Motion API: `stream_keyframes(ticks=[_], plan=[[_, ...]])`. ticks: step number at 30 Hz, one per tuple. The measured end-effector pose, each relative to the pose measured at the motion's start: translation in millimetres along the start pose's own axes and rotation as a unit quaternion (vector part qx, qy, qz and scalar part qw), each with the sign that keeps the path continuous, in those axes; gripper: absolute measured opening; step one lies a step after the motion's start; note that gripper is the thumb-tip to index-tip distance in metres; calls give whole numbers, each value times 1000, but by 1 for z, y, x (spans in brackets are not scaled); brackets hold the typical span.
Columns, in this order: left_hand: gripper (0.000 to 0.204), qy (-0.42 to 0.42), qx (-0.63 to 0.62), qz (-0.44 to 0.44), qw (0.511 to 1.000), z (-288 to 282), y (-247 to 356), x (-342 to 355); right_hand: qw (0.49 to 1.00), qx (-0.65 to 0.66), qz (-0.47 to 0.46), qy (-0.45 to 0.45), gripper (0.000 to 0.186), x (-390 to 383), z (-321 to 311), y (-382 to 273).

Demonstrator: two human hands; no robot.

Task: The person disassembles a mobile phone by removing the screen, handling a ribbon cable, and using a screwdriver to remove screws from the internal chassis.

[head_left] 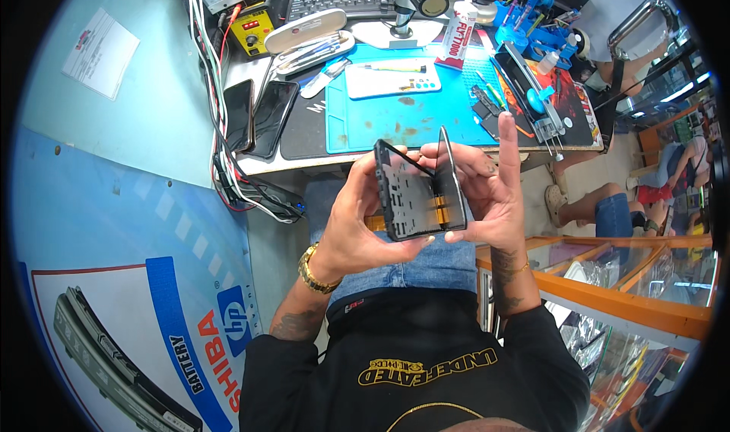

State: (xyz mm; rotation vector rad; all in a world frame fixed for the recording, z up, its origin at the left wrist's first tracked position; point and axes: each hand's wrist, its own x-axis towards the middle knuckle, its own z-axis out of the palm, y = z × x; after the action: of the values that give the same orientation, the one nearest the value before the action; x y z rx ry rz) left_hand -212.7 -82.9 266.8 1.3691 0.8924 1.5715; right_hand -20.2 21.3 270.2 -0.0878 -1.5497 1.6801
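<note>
In front of the table edge, above my lap, I hold an opened-up phone in two parts, spread like a book. My left hand (pixel 351 227) grips the dark phone frame (pixel 411 200) by its outer edge, thumb along the lower side. My right hand (pixel 494 204) pinches the thin screen panel (pixel 452 189) between its thumb and fingers, with the index finger stretched upward. The two parts stand at an angle and come close together at the side away from me. An orange-gold strip shows near the lower join; whether it links both parts I cannot tell.
A blue work mat (pixel 346 120) bears a white phone-shaped panel (pixel 372 88), a glue tube (pixel 458 33) and small tools. Two black phones (pixel 271 120) lie at left, beside an open case (pixel 308 44). A metal holder (pixel 525 90) stands right; a glass showcase (pixel 608 299) adjoins my right arm.
</note>
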Motion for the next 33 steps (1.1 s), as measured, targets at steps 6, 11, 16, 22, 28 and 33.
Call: stream_keyframes(ticks=[6, 11, 16, 22, 28, 33], plan=[[96, 22, -41, -10, 999, 2, 0, -3, 1000, -20, -8, 11, 149, -4, 2, -3], [88, -12, 59, 29, 998, 1, 4, -4, 997, -71, 13, -25, 145, -1, 3, -8], [90, -5, 53, 48, 997, 1, 12, -1, 995, -82, 10, -48, 143, 1, 0, -9], [93, -1, 72, 64, 995, 1, 14, 0, 999, -25, 22, 2, 150, -3, 2, -6], [95, -9, 30, 61, 998, 1, 9, 1, 999, -30, -12, 34, 154, -5, 5, -8], [96, -1, 57, 86, 995, -1, 9, -1, 994, -50, -22, 91, 156, -5, 15, -11]])
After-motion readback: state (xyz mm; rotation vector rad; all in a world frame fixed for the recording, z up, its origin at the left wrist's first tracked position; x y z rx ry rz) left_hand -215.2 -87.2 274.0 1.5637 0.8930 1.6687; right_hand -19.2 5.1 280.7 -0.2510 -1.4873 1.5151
